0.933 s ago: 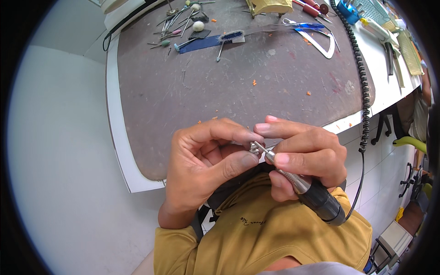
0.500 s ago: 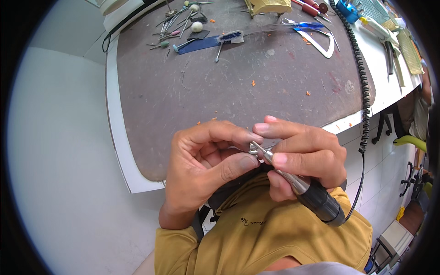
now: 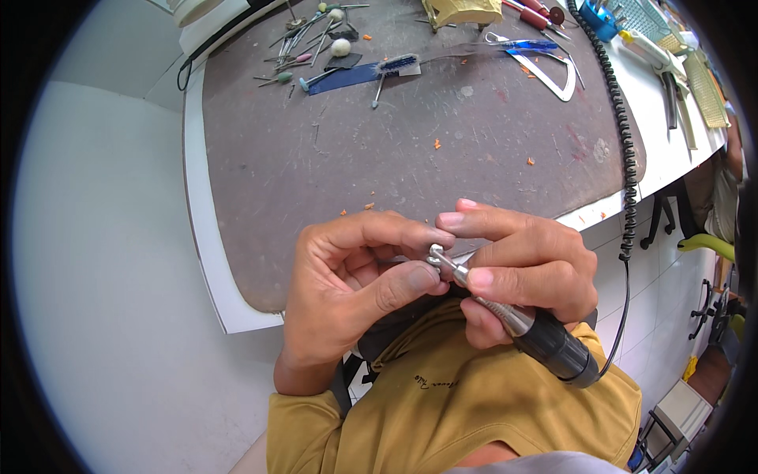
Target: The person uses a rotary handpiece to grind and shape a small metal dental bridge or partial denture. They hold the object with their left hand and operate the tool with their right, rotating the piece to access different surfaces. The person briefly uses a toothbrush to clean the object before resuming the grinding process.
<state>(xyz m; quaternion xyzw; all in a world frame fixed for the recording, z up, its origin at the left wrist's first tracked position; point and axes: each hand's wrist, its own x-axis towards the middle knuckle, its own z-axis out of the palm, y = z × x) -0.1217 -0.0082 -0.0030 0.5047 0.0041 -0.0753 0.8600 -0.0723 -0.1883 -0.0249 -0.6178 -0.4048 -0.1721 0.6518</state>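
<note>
Between the thumb and forefinger of my left hand (image 3: 339,276) is a small shiny silver metal piece (image 3: 433,254), mostly covered by the fingertips. My right hand (image 3: 537,257) grips a rotary handpiece (image 3: 557,347), silver toward the tip and black at the back, much like a pen. Its thin shank reaches up and left to the metal piece and seems to touch it. The exact contact is too small to tell. Both hands are close together over the near edge of the brown mat (image 3: 355,166), fingertips almost meeting.
Several mounted burs and polishing points (image 3: 304,43) lie at the back left. A blue-bristled brush (image 3: 395,65), a white metal gauge (image 3: 545,73) and a yellow block (image 3: 462,12) are farther back. A coiled black cord (image 3: 621,118) runs down the right side. Orange crumbs (image 3: 437,144) dot the mat.
The metal piece has turned slightly in my left fingers, and the left thumb has drawn back a little. The handpiece tip meets it at a slightly different spot.
</note>
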